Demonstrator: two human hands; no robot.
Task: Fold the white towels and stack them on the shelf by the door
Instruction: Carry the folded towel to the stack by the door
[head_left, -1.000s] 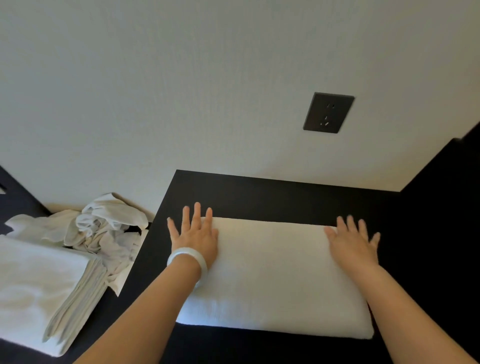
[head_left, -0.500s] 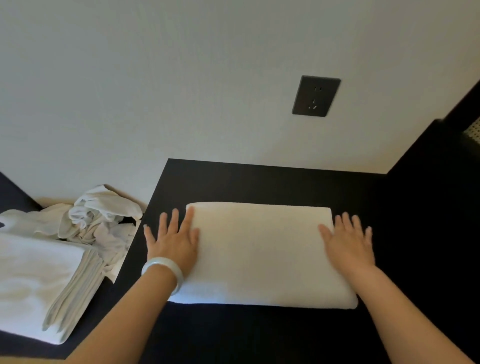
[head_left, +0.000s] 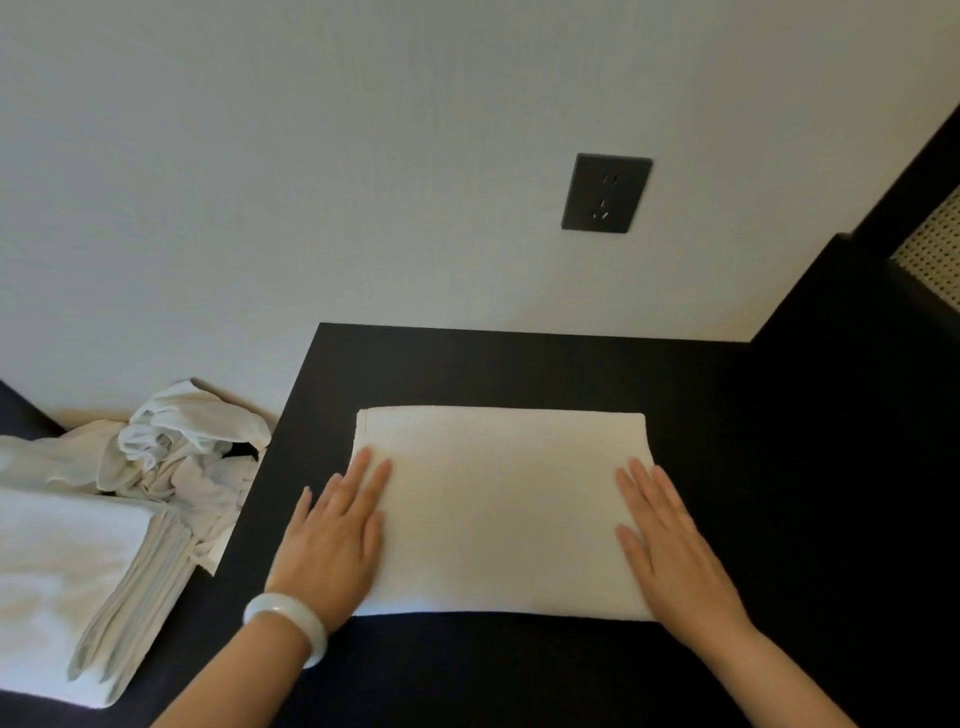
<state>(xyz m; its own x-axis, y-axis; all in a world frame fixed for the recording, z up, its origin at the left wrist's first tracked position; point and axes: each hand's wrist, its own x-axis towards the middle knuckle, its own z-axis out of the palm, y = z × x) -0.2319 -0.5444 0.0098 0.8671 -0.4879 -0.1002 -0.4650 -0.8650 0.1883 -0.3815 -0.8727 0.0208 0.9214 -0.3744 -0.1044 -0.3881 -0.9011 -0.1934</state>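
Note:
A folded white towel (head_left: 501, 506) lies flat on a black surface (head_left: 519, 364) against the wall. My left hand (head_left: 335, 540), with a white bangle on the wrist, presses flat on the towel's left end, fingers straight. My right hand (head_left: 670, 545) presses flat on its right end, fingers straight too. To the left, on a lower level, sits a stack of folded white towels (head_left: 78, 587), and behind it a heap of crumpled white towels (head_left: 176, 457).
A dark wall socket (head_left: 606, 192) is set in the pale wall above the surface. A tall black panel (head_left: 852, 415) rises at the right, with a perforated light grille (head_left: 935, 249) at the far right edge.
Both hands have slid back toward me along the towel's two ends, and the towel now looks shorter front to back. The view has shifted slightly.

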